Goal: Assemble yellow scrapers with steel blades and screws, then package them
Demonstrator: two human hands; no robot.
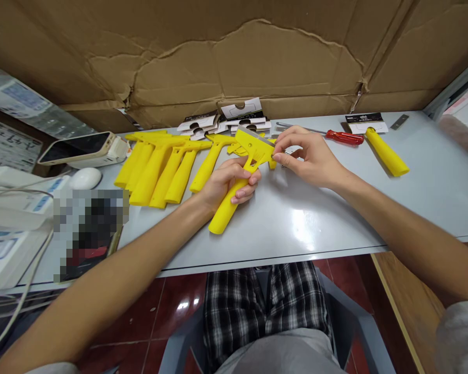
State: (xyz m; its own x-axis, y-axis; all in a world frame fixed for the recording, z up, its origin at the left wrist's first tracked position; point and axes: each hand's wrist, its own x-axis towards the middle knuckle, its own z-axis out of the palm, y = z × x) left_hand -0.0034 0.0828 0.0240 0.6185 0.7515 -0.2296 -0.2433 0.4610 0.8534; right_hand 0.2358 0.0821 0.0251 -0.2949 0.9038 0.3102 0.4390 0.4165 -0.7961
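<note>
My left hand [236, 182] is wrapped round the handle of a yellow scraper [225, 210], held tilted above the table with its head up. A metal blade [253, 134] lies along the top edge of that head. At the head's right end my right hand [302, 156] is closed in a pinch; what its fingertips grip, if anything, is too small to make out. Several other yellow scrapers [150, 174] lie side by side to the left of my left hand. Behind the hands, small yellow parts [237, 149] are partly hidden.
Printed cards [242, 110] are piled at the back. A red-handled screwdriver [343, 137], a loose yellow handle [388, 153] and a flat metal blade [399, 122] lie to the right. Leftward are a phone [78, 148], a white mouse [85, 178] and cables. Cardboard [234, 67] stands behind the table.
</note>
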